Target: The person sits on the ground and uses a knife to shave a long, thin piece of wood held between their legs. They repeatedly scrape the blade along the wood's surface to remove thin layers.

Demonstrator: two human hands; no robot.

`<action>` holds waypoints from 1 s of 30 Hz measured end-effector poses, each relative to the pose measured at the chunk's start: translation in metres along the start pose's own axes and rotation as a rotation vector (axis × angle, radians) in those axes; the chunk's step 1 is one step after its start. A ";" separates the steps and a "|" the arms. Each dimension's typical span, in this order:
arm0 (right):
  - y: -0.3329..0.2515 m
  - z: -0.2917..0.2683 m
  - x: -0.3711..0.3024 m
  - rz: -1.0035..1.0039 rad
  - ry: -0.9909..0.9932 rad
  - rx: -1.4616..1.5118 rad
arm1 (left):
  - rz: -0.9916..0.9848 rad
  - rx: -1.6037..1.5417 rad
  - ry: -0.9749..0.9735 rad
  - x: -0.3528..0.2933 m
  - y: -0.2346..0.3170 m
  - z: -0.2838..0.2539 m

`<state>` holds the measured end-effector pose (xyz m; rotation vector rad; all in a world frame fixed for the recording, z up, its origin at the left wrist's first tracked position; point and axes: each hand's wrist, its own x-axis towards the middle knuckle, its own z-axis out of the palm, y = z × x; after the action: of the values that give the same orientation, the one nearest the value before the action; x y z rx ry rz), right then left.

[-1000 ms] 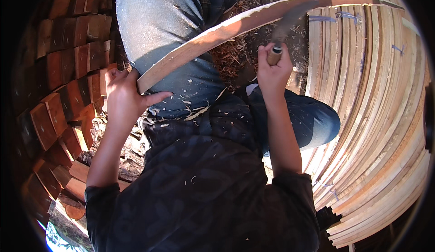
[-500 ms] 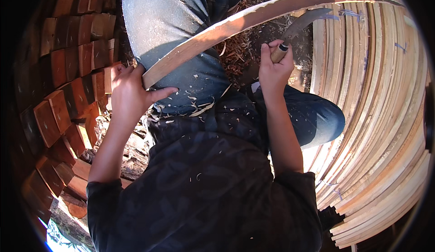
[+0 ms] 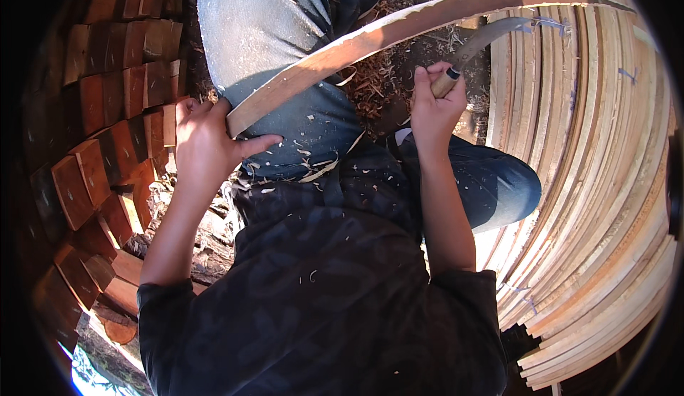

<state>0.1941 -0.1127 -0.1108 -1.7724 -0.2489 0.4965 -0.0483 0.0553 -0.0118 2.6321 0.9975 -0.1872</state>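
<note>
A long wooden strip (image 3: 342, 55), brown-faced with rough pale edges, runs from my left hand across my raised knee toward the far right. My left hand (image 3: 204, 139) holds its near end between the fingers and the thumb; the thumb stretches out over my jeans. In my right hand (image 3: 436, 114) is a curved knife (image 3: 484, 40), gripped by its round wooden handle with a dark band. Its grey blade hooks up and to the right, beneath the strip in the picture. I cannot tell whether blade and strip touch.
Stacked reddish-brown wood blocks (image 3: 89, 171) rise on the left. On the right lies a wide row of long pale planks (image 3: 570, 182), some with blue marks. Wood shavings (image 3: 374, 86) cover the ground beyond my lap, and pale curls (image 3: 320, 170) lie on my clothes.
My right hand and the knife have shifted slightly right, and the handle has turned a little. My left hand and knee have moved marginally right. The wooden strip stays nearly in place.
</note>
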 end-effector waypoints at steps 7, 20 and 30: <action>-0.017 -0.008 -0.004 -0.077 -0.211 -0.240 | -0.010 -0.009 0.002 -0.001 0.002 -0.001; -0.021 -0.008 -0.015 -0.525 -0.424 -0.578 | -0.044 -0.016 -0.005 0.001 0.005 -0.001; -0.011 -0.003 0.001 -0.075 -0.226 -0.191 | -0.029 -0.010 -0.007 0.002 0.009 -0.002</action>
<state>0.1973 -0.1121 -0.0993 -1.8838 -0.5337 0.6365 -0.0408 0.0506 -0.0078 2.6072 1.0317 -0.1966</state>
